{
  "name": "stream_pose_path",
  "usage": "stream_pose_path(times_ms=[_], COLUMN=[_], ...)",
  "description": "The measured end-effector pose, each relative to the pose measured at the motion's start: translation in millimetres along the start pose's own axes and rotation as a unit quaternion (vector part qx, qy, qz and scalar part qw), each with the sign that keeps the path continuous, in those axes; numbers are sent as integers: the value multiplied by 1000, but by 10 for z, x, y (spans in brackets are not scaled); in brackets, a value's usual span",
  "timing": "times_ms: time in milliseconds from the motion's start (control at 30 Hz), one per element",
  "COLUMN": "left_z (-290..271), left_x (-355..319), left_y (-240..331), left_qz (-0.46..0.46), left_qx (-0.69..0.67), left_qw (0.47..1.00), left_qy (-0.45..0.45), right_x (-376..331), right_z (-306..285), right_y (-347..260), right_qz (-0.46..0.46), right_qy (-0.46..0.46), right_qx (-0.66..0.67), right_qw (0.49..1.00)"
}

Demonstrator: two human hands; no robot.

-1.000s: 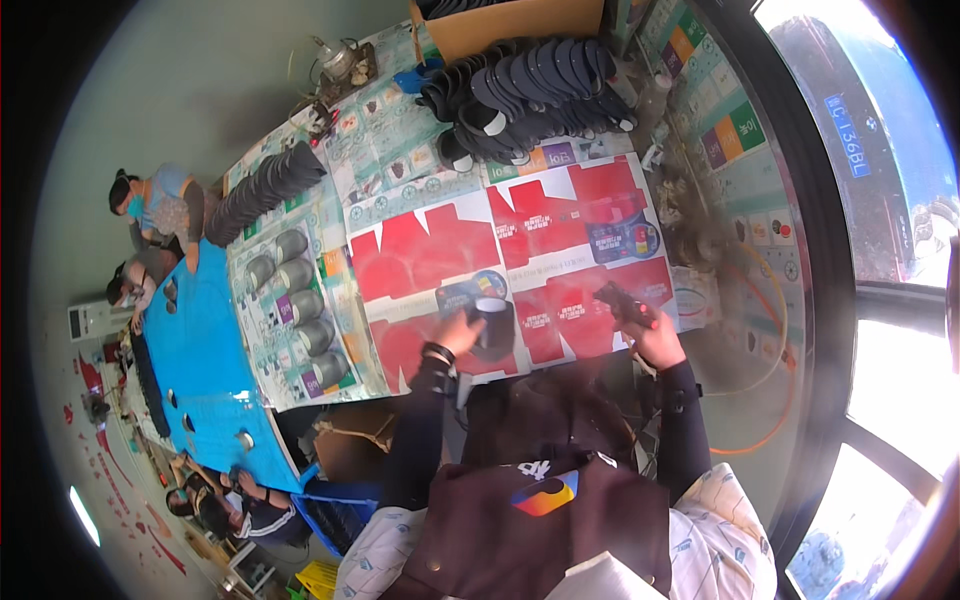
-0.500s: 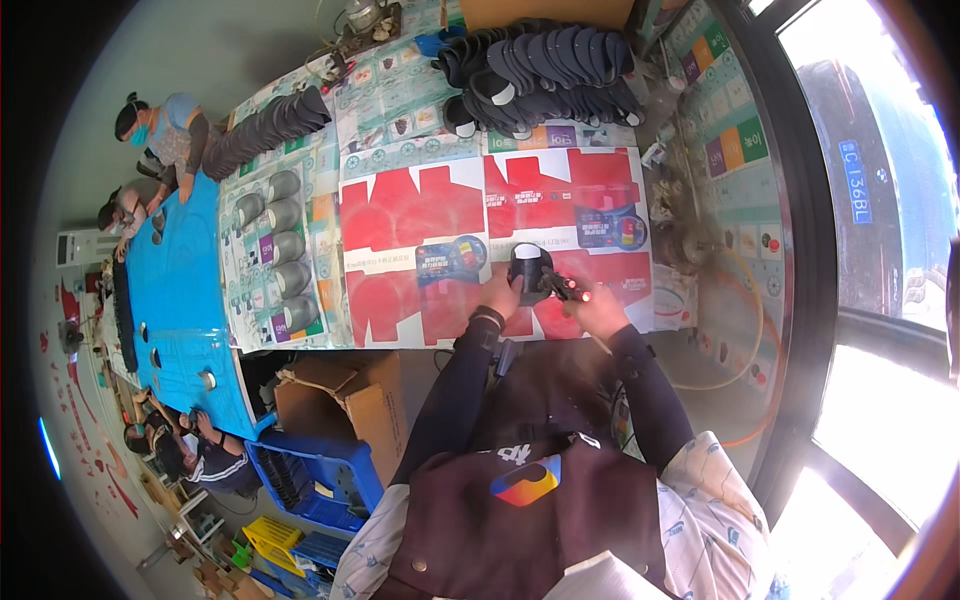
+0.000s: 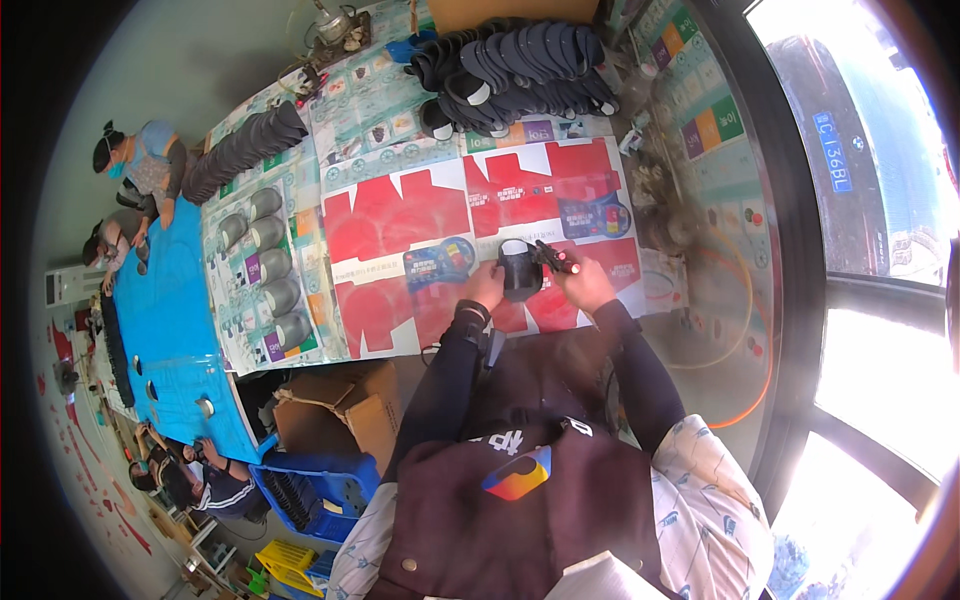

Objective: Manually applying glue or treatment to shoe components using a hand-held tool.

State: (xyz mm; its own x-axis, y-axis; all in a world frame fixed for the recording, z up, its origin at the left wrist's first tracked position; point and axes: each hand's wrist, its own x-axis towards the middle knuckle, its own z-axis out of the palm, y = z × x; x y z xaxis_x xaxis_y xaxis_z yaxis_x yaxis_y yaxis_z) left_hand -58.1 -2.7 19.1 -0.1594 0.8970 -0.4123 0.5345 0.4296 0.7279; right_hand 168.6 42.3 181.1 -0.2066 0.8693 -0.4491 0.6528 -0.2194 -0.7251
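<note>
My left hand (image 3: 485, 287) is closed on the near left edge of a dark, curved, cup-shaped piece (image 3: 520, 277) with a white patch at its far end. My right hand (image 3: 590, 284) grips a small black hand tool (image 3: 557, 260) with red parts, its front end close against the piece's right side. Whether the tool touches the piece I cannot tell. Both hands are above red-and-white printed sheets (image 3: 385, 215) on the table. To the left, several grey cup-shaped pieces (image 3: 272, 265) lie in two columns.
Stacks of dark curved pieces (image 3: 530, 60) stand at the table's back, and another row (image 3: 245, 150) at the far left. A blue-topped table (image 3: 170, 310) adjoins, with people working along it. Below are a cardboard box (image 3: 345, 410) and a blue crate (image 3: 340, 485). Hoses (image 3: 755, 385) hang at right.
The whole view has shifted slightly. My right hand and the tool have turned a little against the piece, and a red glint on the tool has faded. Both hands keep their hold.
</note>
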Motion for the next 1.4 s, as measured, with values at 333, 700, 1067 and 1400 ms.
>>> stream_pose_path(times_ms=[333,700,1067,1400], left_z=[-57,13,61,130], left_x=[1,71,150,254], left_y=[154,170,-73,-361], left_qz=[-9,25,35,5], left_qx=[-57,-29,-42,-105], left_qw=[998,999,998,993], left_qy=[-7,-9,-9,-47], right_x=[-16,-37,-157,-145], right_z=[2,-7,80,55], right_y=[36,75,147,132], right_qz=[12,-30,6,19], right_qy=[-2,38,-27,-25], right_qx=[3,-48,-49,9], right_qw=[1000,998,998,999])
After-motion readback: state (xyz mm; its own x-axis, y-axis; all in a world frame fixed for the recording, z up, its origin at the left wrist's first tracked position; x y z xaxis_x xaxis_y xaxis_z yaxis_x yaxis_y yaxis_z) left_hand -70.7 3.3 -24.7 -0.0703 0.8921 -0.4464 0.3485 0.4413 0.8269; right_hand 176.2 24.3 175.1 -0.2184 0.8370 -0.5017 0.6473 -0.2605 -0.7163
